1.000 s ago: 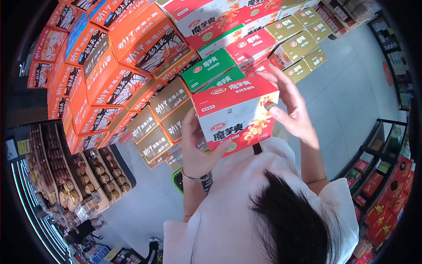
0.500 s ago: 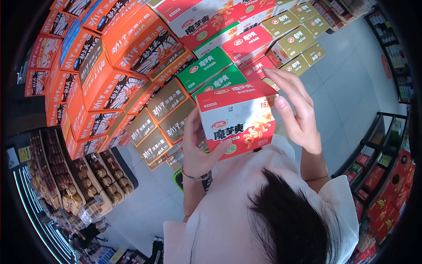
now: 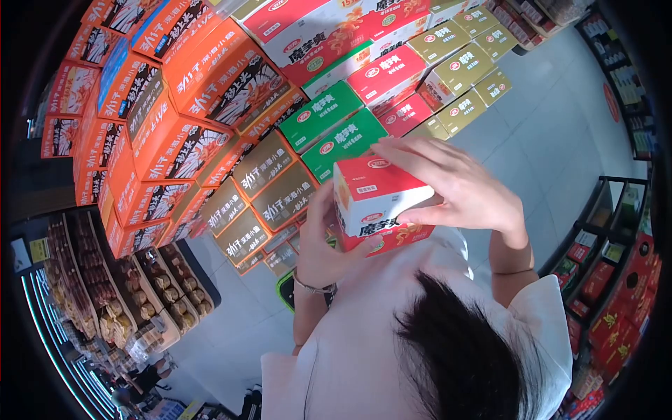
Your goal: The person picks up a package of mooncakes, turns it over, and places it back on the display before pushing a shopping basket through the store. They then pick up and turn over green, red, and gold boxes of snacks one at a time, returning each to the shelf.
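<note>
Between my hands is a red and white box (image 3: 364, 199) with a noodle-like food picture, held in front of my chest. My left hand (image 3: 320, 241) grips its left side, thumb along the lower front. My right hand (image 3: 462, 182) lies over its right part, with fingers across the top and thumb on the front face. Just beyond the held box are stacked green boxes (image 3: 343, 143), red boxes (image 3: 385, 73) and gold boxes (image 3: 458, 70).
Orange boxes (image 3: 203, 70) are piled high at the upper left, with brown boxes (image 3: 269, 171) beside them. Shelves of packaged food (image 3: 105, 294) stand at the lower left. More shelving (image 3: 595, 259) lines the right. A person (image 3: 143, 374) is at the far lower left.
My right hand has moved inward from the box's right edge onto its top and front. The box has turned and tilted slightly, with more of its top showing.
</note>
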{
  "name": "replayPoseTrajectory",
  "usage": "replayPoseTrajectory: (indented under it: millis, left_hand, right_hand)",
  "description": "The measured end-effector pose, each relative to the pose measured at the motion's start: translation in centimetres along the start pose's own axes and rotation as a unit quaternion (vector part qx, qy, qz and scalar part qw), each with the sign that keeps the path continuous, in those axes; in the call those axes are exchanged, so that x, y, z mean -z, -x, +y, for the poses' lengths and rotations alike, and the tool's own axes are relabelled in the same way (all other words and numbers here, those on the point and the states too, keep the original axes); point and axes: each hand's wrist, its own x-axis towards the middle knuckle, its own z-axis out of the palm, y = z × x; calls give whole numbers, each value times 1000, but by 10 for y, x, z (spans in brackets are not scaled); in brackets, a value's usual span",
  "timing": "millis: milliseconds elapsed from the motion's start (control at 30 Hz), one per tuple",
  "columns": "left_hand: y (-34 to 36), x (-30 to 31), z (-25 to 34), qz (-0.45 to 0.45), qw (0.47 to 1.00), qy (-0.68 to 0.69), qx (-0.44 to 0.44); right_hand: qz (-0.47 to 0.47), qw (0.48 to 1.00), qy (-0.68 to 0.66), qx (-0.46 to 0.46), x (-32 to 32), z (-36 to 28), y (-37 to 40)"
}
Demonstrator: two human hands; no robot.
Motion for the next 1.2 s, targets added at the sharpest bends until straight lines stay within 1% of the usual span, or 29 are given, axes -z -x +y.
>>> replayPoseTrajectory:
  millis: [33,67,133,167,200,267,300,367,400,467,500,533,600,633,700,733,800,867,900,933,1033,1100,1133,1200]
  left_hand:
    - [-1,-2,3,-8,1000,4,-4]
    - [0,-3,3,-6,1000,4,-6]
    - [2,-4,2,-37,981,-180,-64]
    - [2,-6,5,-42,978,-199,-51]
    - [3,-7,5,-41,978,-198,-49]
    - [0,-8,3,-63,978,-199,-25]
    - [-2,-8,3,-62,978,-199,-25]
    - [-7,-8,3,-84,969,-213,-92]
    - [-11,-6,1,-83,969,-212,-96]
    - [-21,3,-3,-22,933,-323,-156]
    - [-27,7,-6,2,918,-365,-154]
    - [-35,13,-11,3,918,-364,-155]
    - [-50,24,-20,33,849,-488,-202]
    - [-54,29,-22,31,849,-486,-202]
    - [-61,36,-26,25,820,-533,-206]
    - [-63,39,-29,22,822,-531,-207]
    - [-65,44,-37,16,812,-551,-194]
    - [-65,46,-42,24,816,-544,-193]
    - [-65,47,-44,30,829,-526,-188]
    - [-65,47,-46,37,841,-508,-182]
    - [-63,49,-49,35,850,-496,-175]
    - [-63,50,-51,35,851,-495,-172]
    - [-63,51,-51,33,851,-495,-174]
    - [-63,51,-51,35,852,-494,-173]
  right_hand:
    - [-38,999,-34,-10,0,1,2]
    - [-38,999,-33,-8,0,1,3]
    - [-123,990,-55,-50,-1,2,4]
    - [-132,987,-57,-77,-5,3,6]
    - [-135,986,-57,-77,-10,6,10]
    - [-88,992,-37,-79,-16,11,18]
    - [-89,992,-36,-78,-12,12,21]
    - [-66,994,9,-84,0,12,27]
    - [-65,994,12,-84,7,12,28]
    - [-22,994,80,-76,22,10,28]
    - [-10,991,108,-80,27,9,26]
    - [-10,991,110,-79,30,8,24]
    - [-32,974,205,-95,34,10,18]
    - [-32,973,206,-97,34,12,16]
    - [-31,963,265,-41,31,17,8]
    - [-32,963,265,-45,31,19,5]
    - [-58,961,269,-1,32,22,-2]
    - [-67,958,278,2,27,28,-6]
    - [-74,955,287,9,25,32,-7]
    - [-75,955,287,8,23,35,-9]
    - [-81,954,289,21,17,45,-15]
    - [-56,950,303,46,14,52,-16]
    - [-58,950,303,48,12,54,-16]
    - [-82,947,310,2,10,58,-15]
